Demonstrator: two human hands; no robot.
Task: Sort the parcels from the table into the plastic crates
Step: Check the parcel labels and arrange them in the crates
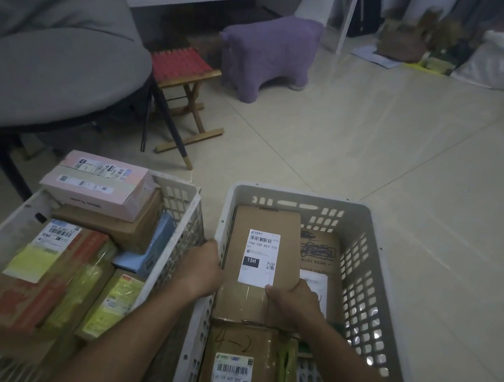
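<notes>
Presently both hands hold one brown parcel (263, 256) inside the right crate (371, 270). The right hand (293, 302) grips its near right corner, thumb on the top face just below the white label; its other fingers are hidden beneath. The left hand (202, 269) is at the parcel's left edge, beside the crate wall; whether its fingers curl under cannot be told. The parcel's long axis runs straight away from the fingers toward the crate's far wall. It appears to be in the act of being set down; neither hand is clearly nearer.

Contents, right crate: a taped parcel (239, 372) nearest the wrists and flat cardboard beyond the right fingers. The left crate (174, 232), left of the left hand, is stacked nearly full, pink boxes (101, 183) uppermost.
</notes>
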